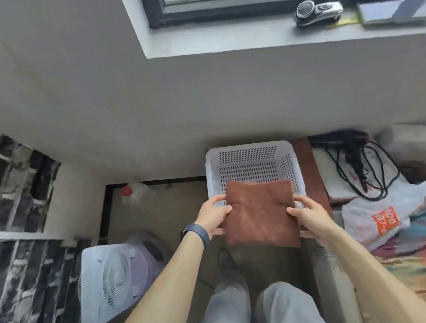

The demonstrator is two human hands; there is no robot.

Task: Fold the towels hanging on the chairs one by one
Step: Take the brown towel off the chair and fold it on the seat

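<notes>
Grey wall [200, 97] ran ahead of both hands, with a window sill [221, 40] high above them. Dark stone-look panel [7, 194] was far out to the left of the left hand [212, 216]. Bed [424, 258] with a patterned cover was to the right of the right hand [308, 213] and below it. White fan [109, 280] stood on the floor below the left hand and to its left.

White slotted basket [250, 150] sat just ahead of both hands, against the wall. Brown towel [261, 214], folded flat into a rectangle, was held between the two hands, its far edge over the basket's near rim and its near edge hanging toward the person. Could not tell whether it touched the basket.

White plastic bag [378, 218] with an orange print lay just right of the right hand, on the bed edge. Black dryer [345, 138] with a looped cord [379, 171] lay ahead of the right hand and to its right. Clear bottle [137, 194] with a red cap stood on the floor, left of the left hand and beyond it. Phone [398, 12] and shaver [318, 11] lay on the sill, side by side, well above the right hand.

Left hand gripped the towel's left edge, thumb on top, fingers curled under. Right hand gripped the right edge the same way. Dark watch [197, 234] was on the left wrist.
</notes>
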